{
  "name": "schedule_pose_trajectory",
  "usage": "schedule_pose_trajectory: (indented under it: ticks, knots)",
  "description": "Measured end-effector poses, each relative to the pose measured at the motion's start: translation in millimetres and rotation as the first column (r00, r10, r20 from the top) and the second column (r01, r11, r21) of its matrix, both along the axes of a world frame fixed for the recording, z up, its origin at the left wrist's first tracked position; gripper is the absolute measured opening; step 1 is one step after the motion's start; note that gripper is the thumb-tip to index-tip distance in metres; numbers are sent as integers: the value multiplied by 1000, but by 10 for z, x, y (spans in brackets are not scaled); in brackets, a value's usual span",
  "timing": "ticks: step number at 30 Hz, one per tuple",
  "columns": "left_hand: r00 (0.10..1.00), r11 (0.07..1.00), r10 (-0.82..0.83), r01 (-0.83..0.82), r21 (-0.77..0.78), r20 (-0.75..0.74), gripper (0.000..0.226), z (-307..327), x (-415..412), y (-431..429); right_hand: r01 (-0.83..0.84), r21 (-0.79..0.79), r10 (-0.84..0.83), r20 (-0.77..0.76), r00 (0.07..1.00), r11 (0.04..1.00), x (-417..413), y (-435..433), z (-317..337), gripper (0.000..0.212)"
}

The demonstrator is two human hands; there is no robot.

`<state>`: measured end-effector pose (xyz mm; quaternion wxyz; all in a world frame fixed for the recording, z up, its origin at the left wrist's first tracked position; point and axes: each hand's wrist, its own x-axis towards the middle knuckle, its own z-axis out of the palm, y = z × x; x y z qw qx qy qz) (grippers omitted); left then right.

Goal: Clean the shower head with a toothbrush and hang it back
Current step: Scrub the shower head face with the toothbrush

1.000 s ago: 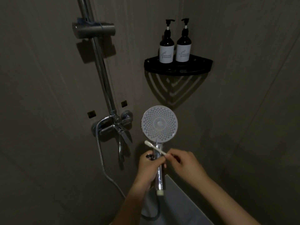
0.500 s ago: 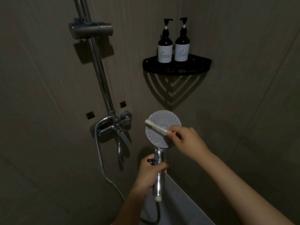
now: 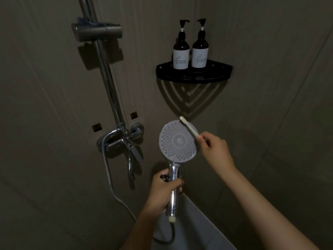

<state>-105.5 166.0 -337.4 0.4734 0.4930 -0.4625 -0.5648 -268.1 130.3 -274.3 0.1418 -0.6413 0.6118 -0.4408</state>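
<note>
- Head view: left hand (image 3: 163, 193) fingers wrapped round handle of shower head (image 3: 178, 141), held face-up mid-frame, off its holder (image 3: 97, 32) far up left.
- Right hand (image 3: 215, 149) fingers pinch toothbrush (image 3: 188, 128) across top-right rim.
- Risk: bristles at the edge could slide off the face; wet chrome handle may twist in the grip.

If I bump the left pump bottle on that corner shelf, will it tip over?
Probably: the left bottle is tall and narrow under its pump. The right bottle stands close, so one might topple the other. The shelf rim looks low, little help.
</note>
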Motion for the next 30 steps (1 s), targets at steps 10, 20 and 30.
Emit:
schedule_pose_trajectory:
  ticks: [10,20,30]
  knots:
    - [999,999,50,-50,5,-14,12,20,30,-35,13,33,-17,103,995,999,-12,117,-298,22]
    - [997,997,74,-74,29,-28,13,-23,-20,-42,-146,107,143,36,989,983,243,296,-497,24]
    - [991,988,128,-124,94,-47,9,-29,63,-107,-172,134,170,29,985,976,120,335,-664,20]
